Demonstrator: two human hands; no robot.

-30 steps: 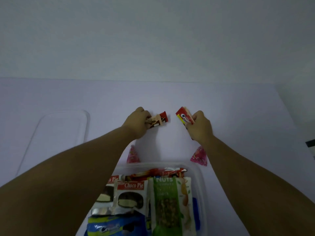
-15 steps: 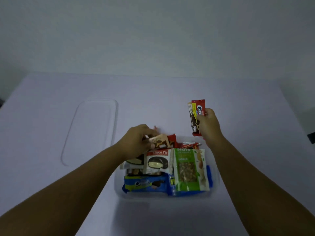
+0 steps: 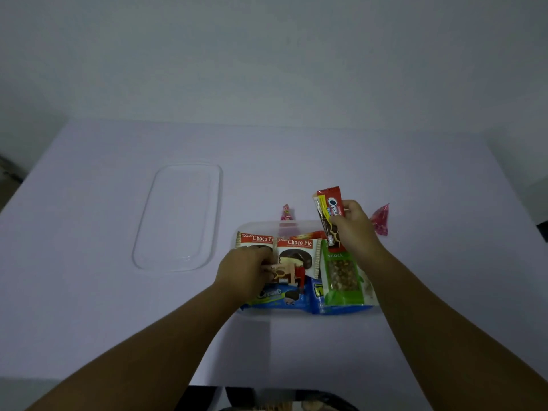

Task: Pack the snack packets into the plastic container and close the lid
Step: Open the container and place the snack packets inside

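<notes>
The container [image 3: 299,225] is sitting under both hands, already mostly filled. The left hand [image 3: 246,269] is pressing a small brown packet [image 3: 281,274] into it; the right hand [image 3: 353,229] is gripping a red biscuit packet [image 3: 329,218] over it. 2 pink sweets [image 3: 381,219] beyond the hands and the lid [image 3: 178,218], left of them on the worktop [image 3: 89,292], are waiting. Lower layers are hiding.

Open counter [image 3: 296,161] beyond and right of the lid [image 3: 178,218], free for passing. Container [image 3: 261,226] crowded with packets, both hands over it. Two pink sweets [image 3: 286,213] [image 3: 381,219] just behind its far rim, blocking that edge.
</notes>
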